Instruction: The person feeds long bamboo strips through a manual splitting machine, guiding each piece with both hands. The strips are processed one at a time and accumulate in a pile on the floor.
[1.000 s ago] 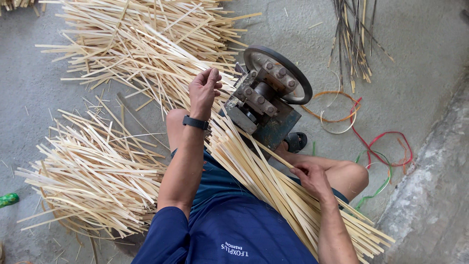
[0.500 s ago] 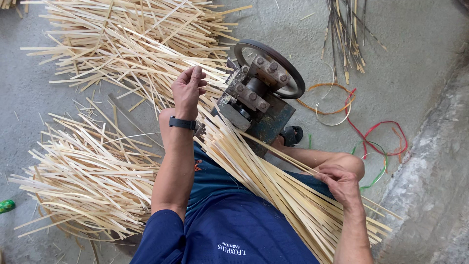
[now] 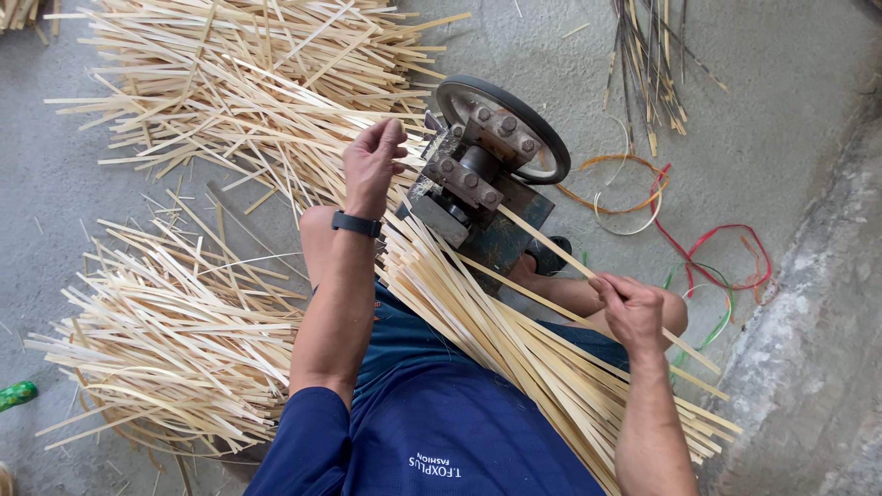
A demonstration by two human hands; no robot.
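A flat, pale bamboo strip (image 3: pixel 588 272) is being pinched in the right hand (image 3: pixel 632 310), its far end resting at the bolted metal splitting machine (image 3: pixel 478 184) just ahead. Thin slivers are being gripped by the raised left hand (image 3: pixel 371 165). Smooth strips are being bundled (image 3: pixel 514 349) between both hands, over rough grey concrete floor (image 3: pixel 790 119).

— What couldn't you see?
— The bundle of sticks (image 3: pixel 514 349) ran off the bottom edge, and its far end was hidden behind the machine (image 3: pixel 482 188).
— And the hands?
— The left hand (image 3: pixel 372 165) covered whatever its fingers pinched. The green thing (image 3: pixel 16 395) was cut by the left edge.
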